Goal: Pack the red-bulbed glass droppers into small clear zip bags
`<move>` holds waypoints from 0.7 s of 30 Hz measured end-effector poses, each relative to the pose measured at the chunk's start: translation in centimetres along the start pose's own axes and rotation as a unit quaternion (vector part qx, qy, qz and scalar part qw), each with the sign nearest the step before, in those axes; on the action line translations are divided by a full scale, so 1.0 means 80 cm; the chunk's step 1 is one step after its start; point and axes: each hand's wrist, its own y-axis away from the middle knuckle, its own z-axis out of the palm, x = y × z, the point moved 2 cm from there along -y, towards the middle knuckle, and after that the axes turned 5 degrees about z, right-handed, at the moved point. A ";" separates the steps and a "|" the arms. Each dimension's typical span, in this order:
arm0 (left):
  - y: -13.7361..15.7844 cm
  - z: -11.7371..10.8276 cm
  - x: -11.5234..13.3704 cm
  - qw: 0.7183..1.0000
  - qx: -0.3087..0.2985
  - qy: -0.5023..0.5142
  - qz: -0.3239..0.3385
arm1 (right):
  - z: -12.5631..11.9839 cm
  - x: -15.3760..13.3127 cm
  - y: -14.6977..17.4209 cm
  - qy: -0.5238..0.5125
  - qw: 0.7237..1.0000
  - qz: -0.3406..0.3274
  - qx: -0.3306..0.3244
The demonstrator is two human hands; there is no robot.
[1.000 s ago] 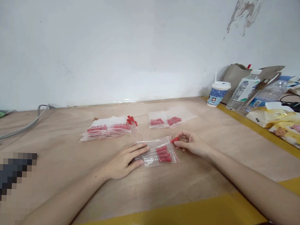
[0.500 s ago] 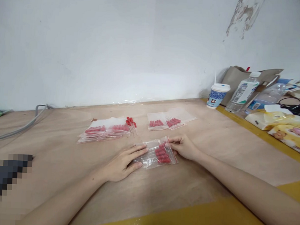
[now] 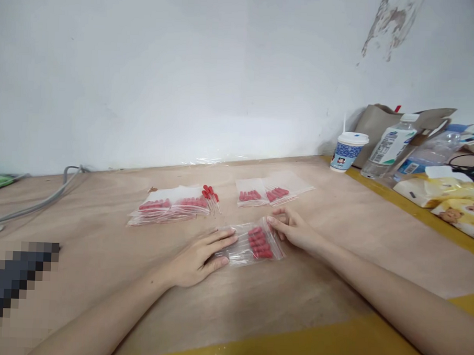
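Note:
A clear zip-lock bag [image 3: 240,255] lies flat on the table in front of me. Inside it are several droppers with red bulbs [image 3: 261,242], the bulbs toward the right end and the thin clear stems toward the left. My left hand [image 3: 196,257] rests on the bag's left end, fingers stretched out and thumb apart. At the far corner of the zip edge, my right hand [image 3: 292,229] has its thumb and bent fingers closed on the bag. Beyond the left hand, several loose red-bulbed droppers [image 3: 211,196] lie beside a stack of filled bags [image 3: 168,212].
Two more filled bags [image 3: 255,196] lie farther back. On the right stand a paper cup [image 3: 347,153] with a straw, a plastic bottle [image 3: 393,145] and yellow tissue packs [image 3: 461,216]. A grey cable [image 3: 43,203] runs along the left. The white wall [image 3: 166,80] closes off the back.
My right thumb has shifted slightly at the bag's corner, and the bulbs are less covered. The left hand stays on the bag. The whole view has shifted a little.

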 end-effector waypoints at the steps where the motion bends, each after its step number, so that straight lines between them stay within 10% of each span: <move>1: 0.000 0.000 0.000 1.000 0.000 0.003 -0.001 | 0.001 -0.001 0.000 0.003 1.000 0.021 0.009; 10: 0.004 -0.001 -0.002 0.995 0.095 0.036 -0.018 | -0.003 -0.022 0.007 -0.033 0.992 0.028 -0.122; 16: 0.005 0.004 -0.005 0.996 0.072 0.042 -0.036 | -0.049 -0.058 -0.034 -0.188 0.981 -0.029 0.044; 21: 0.005 0.006 -0.007 0.996 0.072 0.051 -0.029 | -0.021 -0.048 -0.084 -0.193 0.967 -0.057 0.157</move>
